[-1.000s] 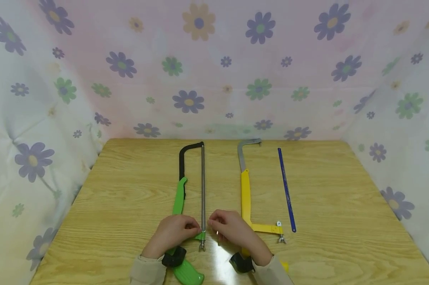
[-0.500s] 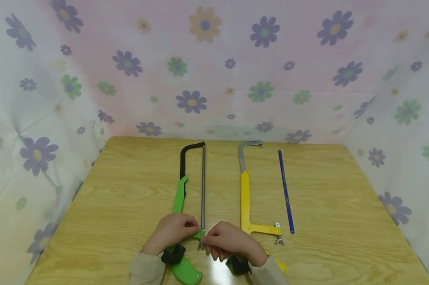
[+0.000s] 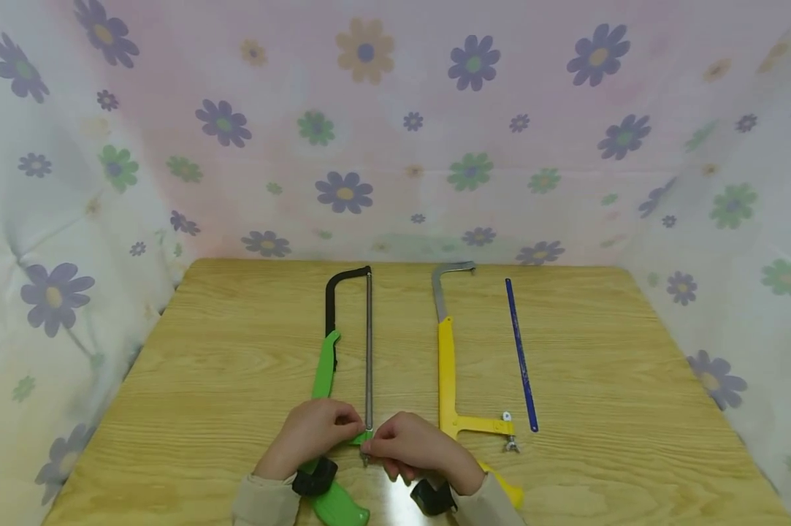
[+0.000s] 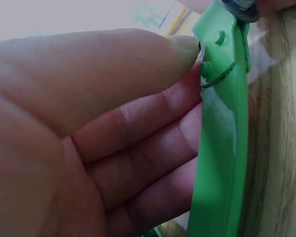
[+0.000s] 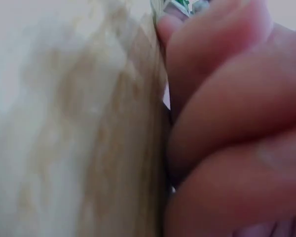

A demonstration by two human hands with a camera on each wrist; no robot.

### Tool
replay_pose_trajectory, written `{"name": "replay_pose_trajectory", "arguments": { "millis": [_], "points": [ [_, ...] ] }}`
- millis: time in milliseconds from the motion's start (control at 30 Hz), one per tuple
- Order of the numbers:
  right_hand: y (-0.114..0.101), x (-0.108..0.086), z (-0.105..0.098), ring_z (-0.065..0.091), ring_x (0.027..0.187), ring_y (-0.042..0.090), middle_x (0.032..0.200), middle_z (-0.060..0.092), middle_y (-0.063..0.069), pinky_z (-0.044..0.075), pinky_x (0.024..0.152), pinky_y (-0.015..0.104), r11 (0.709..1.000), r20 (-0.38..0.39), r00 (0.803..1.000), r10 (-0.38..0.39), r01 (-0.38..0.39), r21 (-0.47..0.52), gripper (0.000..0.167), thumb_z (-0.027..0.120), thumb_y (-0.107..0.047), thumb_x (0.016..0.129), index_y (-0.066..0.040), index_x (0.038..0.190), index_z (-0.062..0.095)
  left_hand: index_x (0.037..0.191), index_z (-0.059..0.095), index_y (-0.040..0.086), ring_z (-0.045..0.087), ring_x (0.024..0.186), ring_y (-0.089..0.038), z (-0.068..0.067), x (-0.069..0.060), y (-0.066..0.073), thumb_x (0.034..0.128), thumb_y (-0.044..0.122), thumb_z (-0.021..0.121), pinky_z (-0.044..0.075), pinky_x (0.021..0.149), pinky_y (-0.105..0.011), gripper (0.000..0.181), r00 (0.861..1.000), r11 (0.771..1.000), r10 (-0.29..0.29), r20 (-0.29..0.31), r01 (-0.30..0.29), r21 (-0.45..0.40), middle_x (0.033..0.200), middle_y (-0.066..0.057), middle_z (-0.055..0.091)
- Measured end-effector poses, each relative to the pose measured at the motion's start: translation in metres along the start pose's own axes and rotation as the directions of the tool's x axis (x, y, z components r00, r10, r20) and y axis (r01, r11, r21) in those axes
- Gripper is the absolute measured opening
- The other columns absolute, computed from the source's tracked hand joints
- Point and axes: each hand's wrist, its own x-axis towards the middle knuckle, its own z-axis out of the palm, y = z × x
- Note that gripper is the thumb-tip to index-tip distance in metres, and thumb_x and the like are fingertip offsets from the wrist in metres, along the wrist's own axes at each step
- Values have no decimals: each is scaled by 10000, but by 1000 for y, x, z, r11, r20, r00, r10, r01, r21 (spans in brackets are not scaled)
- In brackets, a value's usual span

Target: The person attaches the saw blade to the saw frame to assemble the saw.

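A hacksaw with a green handle (image 3: 324,365) and black front frame lies on the left, its grey blade (image 3: 369,351) fitted along its right side. My left hand (image 3: 312,435) pinches the lower green arm (image 4: 219,138) near the blade's bottom end, thumb on one side and fingers behind. At the wing nut (image 3: 365,459) below that end are the fingertips of my right hand (image 3: 418,446), thumb and index together on it. In the right wrist view, curled fingers (image 5: 227,113) hide most of the nut.
Right of my hands lies a yellow hacksaw (image 3: 446,372) with a grey front frame and its own wing nut (image 3: 512,444). Farther right is a loose blue blade (image 3: 521,351). Flowered cloth (image 3: 382,146) stands behind and beside the wooden table (image 3: 599,380).
My right hand has moved left and slightly down from beside the blade to the wing nut and taken hold of it. My left hand keeps its grip. The head view has shifted slightly.
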Motion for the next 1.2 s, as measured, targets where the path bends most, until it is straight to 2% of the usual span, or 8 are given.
{"name": "replay_pose_trajectory", "arguments": {
  "millis": [367, 500, 767, 1033, 1200],
  "points": [
    [-1, 0, 4, 329, 279, 90, 411, 447, -21, 370, 322, 295, 1000, -33, 999, 11, -10, 25, 404, 603, -439, 807, -90, 603, 590, 779, 668, 300, 445, 559, 19, 0, -1, 1, 835, 408, 580, 359, 527, -225, 150, 1000, 1000, -4, -8, 4, 13, 665, 229, 535],
    [-1, -1, 4, 307, 277, 93, 403, 421, -24, 344, 326, 287, 1000, -17, 1000, 4, -4, 20, 421, 607, -442, 802, -89, 576, 563, 782, 670, 309, 450, 568, 27, 0, -2, 0, 831, 418, 581, 363, 533, -227, 149, 1000, 1000, -8, -10, 8, 21, 669, 236, 537],
    [3, -1, -1, 302, 282, 89, 403, 418, -20, 362, 336, 284, 997, 29, 1000, -6, 3, 78, 408, 616, -390, 810, -66, 569, 559, 791, 674, 323, 473, 582, 41, 0, 0, 1, 825, 431, 582, 372, 528, -225, 146, 1000, 1000, -7, -16, 7, 0, 680, 242, 553],
    [3, 0, -1, 340, 287, 75, 408, 414, -35, 377, 343, 281, 997, 24, 999, -26, 24, 74, 277, 657, -361, 780, -122, 648, 610, 780, 671, 325, 457, 570, 43, 1, 0, 0, 822, 449, 576, 363, 529, -219, 162, 1000, 1000, -3, -23, 3, 0, 657, 251, 538],
    [2, -1, -3, 343, 284, 74, 407, 410, -26, 364, 331, 261, 995, 17, 999, -27, 25, 102, 241, 677, -328, 770, -116, 688, 596, 776, 669, 325, 445, 562, 38, 0, 0, 0, 823, 456, 572, 355, 529, -217, 170, 1000, 1000, -3, -26, 3, 0, 651, 253, 531]
  ]
}}
